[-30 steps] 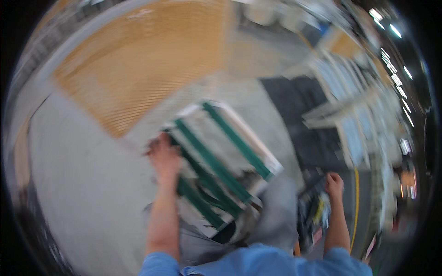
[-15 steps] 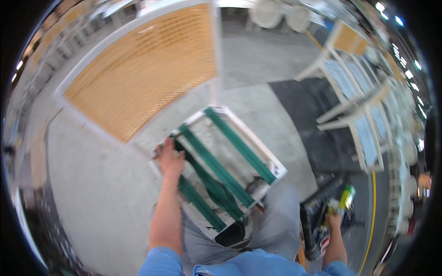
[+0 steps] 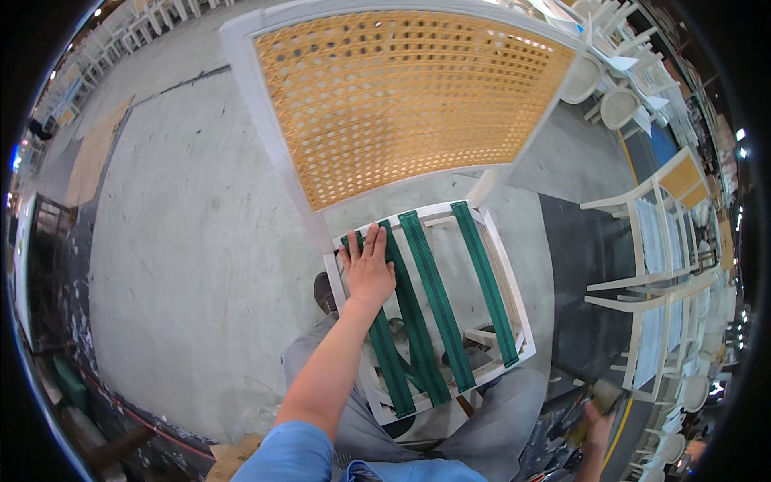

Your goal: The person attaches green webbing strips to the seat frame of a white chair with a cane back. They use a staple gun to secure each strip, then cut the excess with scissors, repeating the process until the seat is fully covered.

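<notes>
A white chair (image 3: 426, 120) with a cane back is seen on a grey floor (image 3: 185, 241), its front edge toward the lap. The frame would probably be found light and stiff, best gripped by the side rails (image 3: 507, 277); the cane looks fragile. Near the seat's left rear corner, green straps (image 3: 440, 305) are touched by the left hand (image 3: 371, 277), fingers extended, nothing clasped. What is grasped by the blurred right hand (image 3: 596, 426), if anything, cannot be told.

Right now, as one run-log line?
left hand: spread on green straps | right hand: at blurred item, grip unclear | cane chair back: beyond straps | other chairs: far right
</notes>
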Motion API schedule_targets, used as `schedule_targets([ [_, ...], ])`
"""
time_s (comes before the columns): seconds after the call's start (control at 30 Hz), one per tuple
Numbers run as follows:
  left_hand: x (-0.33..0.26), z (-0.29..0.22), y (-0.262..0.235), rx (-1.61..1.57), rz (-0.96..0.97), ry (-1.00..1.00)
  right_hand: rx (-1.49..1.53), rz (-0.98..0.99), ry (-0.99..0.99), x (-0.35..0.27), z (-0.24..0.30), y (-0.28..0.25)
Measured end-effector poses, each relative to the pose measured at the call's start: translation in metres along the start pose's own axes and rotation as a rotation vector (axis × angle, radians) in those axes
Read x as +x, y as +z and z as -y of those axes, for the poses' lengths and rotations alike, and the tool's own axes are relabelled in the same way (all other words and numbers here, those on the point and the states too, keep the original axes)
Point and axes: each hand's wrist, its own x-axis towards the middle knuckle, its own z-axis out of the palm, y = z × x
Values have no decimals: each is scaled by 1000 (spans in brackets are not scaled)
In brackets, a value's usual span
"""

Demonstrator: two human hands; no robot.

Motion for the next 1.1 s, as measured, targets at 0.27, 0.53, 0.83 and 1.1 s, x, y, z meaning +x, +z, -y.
schedule_targets([
  [0.27, 5, 3, 1, -105, -55, -4, -28, 748, -111, 57, 155, 281],
  [0.53, 7, 2, 0, -128, -85, -3, -185, 926, -81, 74, 151, 470],
  [0.83, 8, 8, 7, -114, -84, -18, -282, 912, -137, 65, 145, 513],
  [1.1, 7, 10, 8, -126, -107, -12, -333, 883, -144, 60, 141, 519],
])
